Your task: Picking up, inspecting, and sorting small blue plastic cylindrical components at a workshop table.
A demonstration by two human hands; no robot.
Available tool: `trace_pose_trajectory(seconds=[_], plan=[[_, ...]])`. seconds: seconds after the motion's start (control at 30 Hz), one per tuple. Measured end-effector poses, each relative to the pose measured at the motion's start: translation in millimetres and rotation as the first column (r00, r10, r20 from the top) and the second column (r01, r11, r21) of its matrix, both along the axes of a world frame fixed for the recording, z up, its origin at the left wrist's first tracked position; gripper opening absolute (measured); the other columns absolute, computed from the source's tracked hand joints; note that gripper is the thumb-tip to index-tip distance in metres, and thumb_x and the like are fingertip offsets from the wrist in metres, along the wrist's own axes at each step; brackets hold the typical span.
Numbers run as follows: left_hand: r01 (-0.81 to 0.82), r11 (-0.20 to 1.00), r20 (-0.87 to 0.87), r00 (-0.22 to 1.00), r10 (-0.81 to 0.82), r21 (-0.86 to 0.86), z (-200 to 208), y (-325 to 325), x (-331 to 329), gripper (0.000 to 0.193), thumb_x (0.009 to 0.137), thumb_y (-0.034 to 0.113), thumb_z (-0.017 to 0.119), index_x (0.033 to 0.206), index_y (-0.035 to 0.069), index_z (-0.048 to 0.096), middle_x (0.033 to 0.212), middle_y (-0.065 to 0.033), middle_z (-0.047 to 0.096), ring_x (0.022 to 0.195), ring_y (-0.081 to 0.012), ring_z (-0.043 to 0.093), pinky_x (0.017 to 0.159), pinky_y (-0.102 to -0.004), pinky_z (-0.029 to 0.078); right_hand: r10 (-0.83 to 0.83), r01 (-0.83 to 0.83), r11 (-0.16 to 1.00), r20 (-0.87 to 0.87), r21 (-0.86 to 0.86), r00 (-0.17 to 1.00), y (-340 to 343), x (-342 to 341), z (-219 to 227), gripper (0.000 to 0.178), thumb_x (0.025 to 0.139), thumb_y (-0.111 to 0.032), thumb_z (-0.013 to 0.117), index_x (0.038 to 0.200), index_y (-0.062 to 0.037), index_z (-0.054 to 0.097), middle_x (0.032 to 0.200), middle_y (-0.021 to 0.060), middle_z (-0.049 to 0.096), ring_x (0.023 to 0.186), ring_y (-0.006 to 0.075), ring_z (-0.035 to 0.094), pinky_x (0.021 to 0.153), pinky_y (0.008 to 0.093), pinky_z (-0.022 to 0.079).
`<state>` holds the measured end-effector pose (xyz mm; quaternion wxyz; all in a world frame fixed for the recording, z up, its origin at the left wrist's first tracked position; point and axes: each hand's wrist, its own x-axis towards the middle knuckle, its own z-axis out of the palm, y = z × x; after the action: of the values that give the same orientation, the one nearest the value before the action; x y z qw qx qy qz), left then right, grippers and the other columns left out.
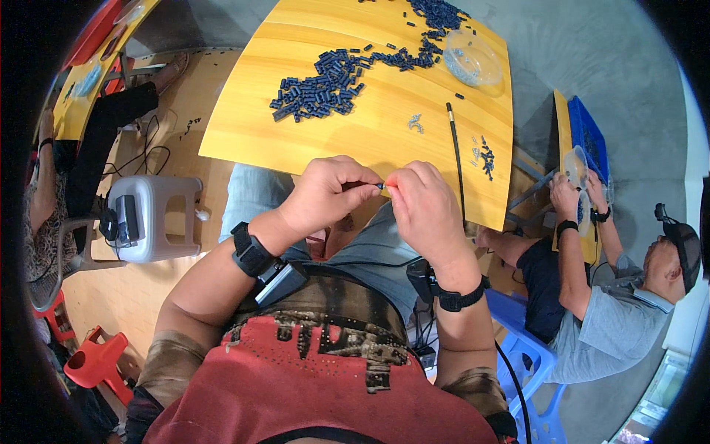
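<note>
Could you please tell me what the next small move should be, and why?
Probably press the right hand gently toward the dark piece while steadying it, since the left hand pinches that piece and the right fingertips sit close beside it.

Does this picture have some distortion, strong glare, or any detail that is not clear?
Head view: the right edge of the yellow table bows outward; head view: soft light, no strong glare on that table; head view: the small dark piece between left hand and right hand is too tiny to make out.
</note>
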<state>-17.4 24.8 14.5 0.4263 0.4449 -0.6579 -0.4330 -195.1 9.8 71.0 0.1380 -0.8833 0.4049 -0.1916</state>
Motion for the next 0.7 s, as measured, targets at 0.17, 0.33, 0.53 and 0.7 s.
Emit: trace_pose_trajectory(seconds=[0.17, 0.33, 0.53, 0.7], plan=[[-0.003, 0.995, 0.085, 0.996, 0.012, -0.101, 3, 0, -1, 0.012, 0.074, 0.005, 0.069, 0.085, 0.001, 0.067, 0.076, -0.0123, 0.064, 0.066, -0.0212, 0.061, 0.060, -0.0286, 0.048, 0.013, -0.014, 1.000, -0.093, -0.008, 0.996, 3, 2, 9, 0.007, 0.076, -0.004, 0.054, 0.081, -0.0002, 0.053, 0.081, 0.0147, 0.052, 0.082, 0.0325, 0.052, 0.070, 0.0399, 0.044], [0.004, 0.989, 0.146, 0.989, 0.017, -0.145, 5, 4, -2, 0.012, 0.073, 0.005, 0.070, 0.085, 0.002, 0.066, 0.073, -0.0136, 0.062, 0.066, -0.0238, 0.061, 0.060, -0.0292, 0.048, 0.030, -0.033, 0.999, -0.215, -0.008, 0.976, 4, 10, 12, 0.007, 0.072, -0.003, 0.054, 0.078, 0.0002, 0.053, 0.081, 0.0146, 0.052, 0.081, 0.0327, 0.053, 0.070, 0.0394, 0.045], [-0.084, 0.974, -0.047, 0.994, 0.096, 0.208, 2, 8, 1, 0.013, 0.080, 0.010, 0.067, 0.086, -0.002, 0.064, 0.073, -0.0058, 0.062, 0.066, -0.0122, 0.059, 0.061, -0.0248, 0.048, -0.008, 0.008, 1.000, 0.015, 0.020, 1.000, -3, 12, -3, 0.005, 0.077, -0.005, 0.055, 0.079, -0.0005, 0.056, 0.081, 0.0152, 0.055, 0.079, 0.0321, 0.055, 0.068, 0.0395, 0.046], [0.067, 0.846, -0.324, 0.937, 0.128, 0.528, -3, 8, 7, 0.016, 0.088, 0.015, 0.060, 0.095, 0.001, 0.062, 0.083, -0.0027, 0.063, 0.072, -0.0091, 0.059, 0.069, -0.0226, 0.050, -0.195, 0.087, 0.948, 0.344, 0.306, 0.918, 3, 18, -17, 0.012, 0.073, -0.001, 0.062, 0.085, -0.0004, 0.060, 0.079, 0.0144, 0.056, 0.073, 0.0306, 0.056, 0.066, 0.0362, 0.046]])
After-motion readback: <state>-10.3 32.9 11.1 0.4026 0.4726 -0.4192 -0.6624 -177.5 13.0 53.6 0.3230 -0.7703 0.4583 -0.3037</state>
